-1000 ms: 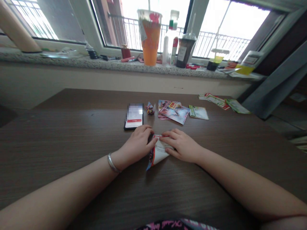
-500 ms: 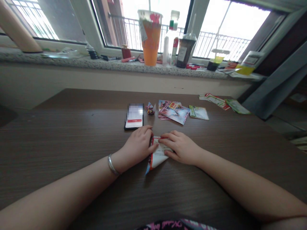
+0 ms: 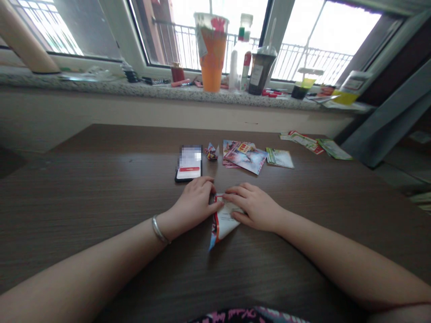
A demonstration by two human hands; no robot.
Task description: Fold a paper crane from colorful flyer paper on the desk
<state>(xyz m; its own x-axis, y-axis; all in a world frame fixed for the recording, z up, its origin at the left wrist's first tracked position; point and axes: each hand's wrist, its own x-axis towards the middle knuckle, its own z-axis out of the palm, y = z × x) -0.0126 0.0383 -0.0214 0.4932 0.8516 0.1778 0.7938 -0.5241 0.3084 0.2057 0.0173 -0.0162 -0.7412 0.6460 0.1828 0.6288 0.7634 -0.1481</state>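
Note:
A folded printed paper [image 3: 227,224], white with a red and blue edge, lies on the table between my hands. One pointed corner of it is directed toward me. My left hand [image 3: 197,197] holds its left edge, the thumb resting on top and the other fingers curled at the far side. From the right, my right hand [image 3: 254,206] presses the sheet down with thumb and fingers, covering its right part. Just beyond my left hand lies a phone [image 3: 189,174] with a lit screen. A small folded paper piece [image 3: 212,152] stands beside the phone.
Glossy printed leaflets [image 3: 247,157] overlap on the dark wooden table [image 3: 101,193]. To their right are a green and white packet [image 3: 281,158] and more packets [image 3: 306,142]. On the windowsill [image 3: 161,91] stand an orange drink cup [image 3: 213,58], a dark drink cup [image 3: 261,72] and bottles.
The paper's near corner has shifted slightly toward me and to the right, turning the sheet a little. Both hands remain almost in the same place.

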